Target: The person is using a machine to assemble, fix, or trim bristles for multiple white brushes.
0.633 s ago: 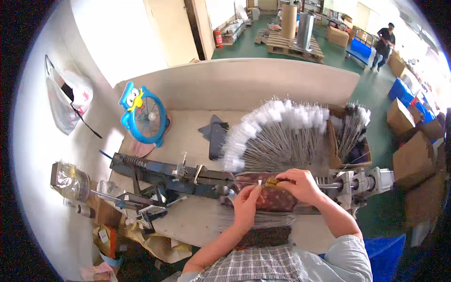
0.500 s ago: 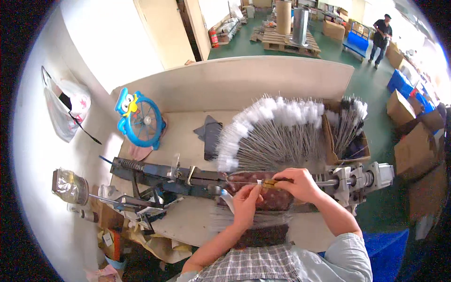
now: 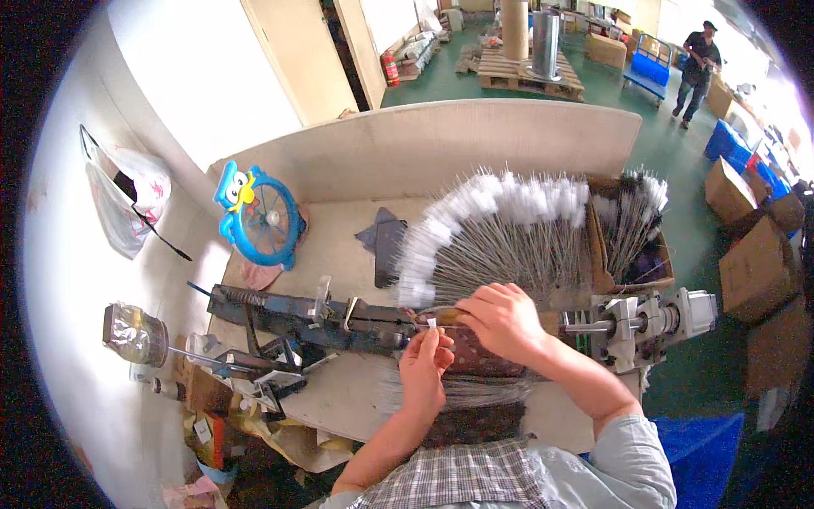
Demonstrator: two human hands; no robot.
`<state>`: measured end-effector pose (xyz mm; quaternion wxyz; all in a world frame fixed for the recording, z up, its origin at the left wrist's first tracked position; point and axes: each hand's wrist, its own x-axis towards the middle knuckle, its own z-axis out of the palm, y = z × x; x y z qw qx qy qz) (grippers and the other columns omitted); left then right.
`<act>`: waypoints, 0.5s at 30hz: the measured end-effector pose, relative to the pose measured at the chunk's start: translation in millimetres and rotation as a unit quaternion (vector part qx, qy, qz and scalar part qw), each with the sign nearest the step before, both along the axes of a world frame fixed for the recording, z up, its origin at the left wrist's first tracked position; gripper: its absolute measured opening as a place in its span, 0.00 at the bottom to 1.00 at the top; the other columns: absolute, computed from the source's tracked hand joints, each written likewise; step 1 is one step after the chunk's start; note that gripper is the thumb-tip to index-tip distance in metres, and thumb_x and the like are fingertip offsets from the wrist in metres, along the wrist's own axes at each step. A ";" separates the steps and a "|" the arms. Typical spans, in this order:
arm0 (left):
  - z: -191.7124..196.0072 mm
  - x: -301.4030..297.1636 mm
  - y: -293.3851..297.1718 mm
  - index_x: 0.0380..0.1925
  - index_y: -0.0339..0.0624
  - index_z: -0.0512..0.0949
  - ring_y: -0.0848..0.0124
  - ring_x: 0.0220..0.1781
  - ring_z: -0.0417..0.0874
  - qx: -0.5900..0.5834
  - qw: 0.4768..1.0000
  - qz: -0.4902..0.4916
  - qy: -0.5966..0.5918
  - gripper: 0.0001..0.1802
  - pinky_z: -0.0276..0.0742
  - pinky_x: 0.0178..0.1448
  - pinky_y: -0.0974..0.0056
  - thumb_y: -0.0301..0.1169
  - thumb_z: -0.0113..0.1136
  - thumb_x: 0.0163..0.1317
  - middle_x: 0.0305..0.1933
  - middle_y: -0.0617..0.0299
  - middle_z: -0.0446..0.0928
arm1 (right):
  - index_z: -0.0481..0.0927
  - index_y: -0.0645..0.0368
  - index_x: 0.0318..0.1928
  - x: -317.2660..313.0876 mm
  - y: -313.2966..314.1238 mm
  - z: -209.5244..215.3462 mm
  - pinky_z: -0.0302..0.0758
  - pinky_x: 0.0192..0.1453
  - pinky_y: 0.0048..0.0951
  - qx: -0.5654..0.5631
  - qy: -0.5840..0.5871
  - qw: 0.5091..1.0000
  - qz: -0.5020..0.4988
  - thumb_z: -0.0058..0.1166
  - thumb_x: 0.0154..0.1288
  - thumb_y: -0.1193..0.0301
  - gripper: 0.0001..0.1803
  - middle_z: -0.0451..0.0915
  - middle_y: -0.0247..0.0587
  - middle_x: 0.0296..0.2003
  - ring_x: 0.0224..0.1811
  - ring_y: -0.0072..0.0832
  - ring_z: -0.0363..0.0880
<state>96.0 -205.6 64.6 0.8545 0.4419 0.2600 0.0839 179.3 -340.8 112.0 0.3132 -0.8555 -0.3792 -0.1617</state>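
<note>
My left hand [image 3: 424, 373] is closed, its thumb and fingertips pinching a small white piece [image 3: 432, 323] beside the end of a long dark metal bar [image 3: 373, 327]. My right hand [image 3: 507, 324] bends over the bar's line just to the right, knuckles up and fingers drawn together; whatever lies under its fingers is hidden. Below the hands lies a dark red spotted pad [image 3: 487, 363], with a bundle of thin metal wires [image 3: 462, 392] in front of it. Beyond them, many twisted-wire brushes [image 3: 513, 246] with white bristle heads lie fanned out.
A cardboard box [image 3: 598, 246] of brushes stands at the right, behind a motor-driven shaft unit [image 3: 627, 327]. A blue toy-like fan [image 3: 267, 219] and a dark flat device [image 3: 388, 253] are at the left. A low panel [image 3: 475, 140] closes the back; another person [image 3: 699, 72] stands far off.
Both hands have moved left along the bar, the white piece with my left hand. A brass-coloured thing seen in my right hand's fingers is now hidden. The view has shifted slightly.
</note>
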 end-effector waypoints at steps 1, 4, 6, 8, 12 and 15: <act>1.4 0.9 0.6 0.33 0.40 0.75 0.76 0.23 0.73 -0.018 1.000 -0.013 0.002 0.08 0.69 0.29 0.72 0.34 0.56 0.62 0.25 0.63 0.76 | 0.80 0.51 0.30 3.6 11.1 -7.7 0.71 0.39 0.37 -0.002 -0.018 1.000 -0.022 0.55 0.53 0.65 0.06 0.75 0.35 0.25 0.35 0.36 0.76; -1.3 2.3 4.1 0.33 0.40 0.73 0.76 0.21 0.71 -0.044 0.999 -0.017 0.002 0.09 0.68 0.27 0.71 0.35 0.55 0.63 0.24 0.62 0.75 | 0.81 0.53 0.32 9.7 27.9 -18.0 0.72 0.38 0.35 -0.067 0.058 0.996 0.013 0.54 0.53 0.66 0.08 0.78 0.38 0.28 0.33 0.36 0.77; -4.9 0.6 9.4 0.33 0.39 0.73 0.77 0.22 0.72 -0.032 0.999 -0.039 -0.007 0.10 0.69 0.27 0.73 0.35 0.54 0.63 0.24 0.62 0.76 | 0.82 0.55 0.33 6.3 27.1 -13.5 0.73 0.38 0.35 -0.049 0.110 0.992 0.037 0.53 0.54 0.66 0.09 0.78 0.40 0.28 0.33 0.38 0.77; -6.8 -4.2 11.0 0.33 0.39 0.74 0.78 0.23 0.73 -0.024 0.998 -0.057 -0.014 0.10 0.70 0.28 0.74 0.36 0.53 0.64 0.25 0.62 0.76 | 0.82 0.57 0.33 5.3 22.4 -4.5 0.74 0.37 0.36 -0.014 0.140 0.988 0.065 0.54 0.54 0.65 0.11 0.78 0.41 0.28 0.33 0.39 0.77; 2.6 0.0 14.2 0.35 0.38 0.73 0.73 0.28 0.77 -0.009 0.993 -0.115 0.011 0.19 0.73 0.33 0.70 0.45 0.44 0.67 0.29 0.59 0.78 | 0.82 0.57 0.34 5.8 23.3 -9.8 0.74 0.37 0.35 0.000 0.212 0.976 0.042 0.56 0.53 0.64 0.12 0.79 0.42 0.29 0.33 0.37 0.78; 0.8 2.4 14.2 0.37 0.38 0.73 0.69 0.36 0.78 -0.057 0.993 -0.100 0.001 0.24 0.73 0.43 0.64 0.49 0.38 0.68 0.34 0.58 0.77 | 0.82 0.57 0.35 3.2 25.9 -6.9 0.74 0.38 0.35 -0.001 0.236 0.971 0.028 0.56 0.53 0.64 0.12 0.79 0.42 0.30 0.34 0.38 0.78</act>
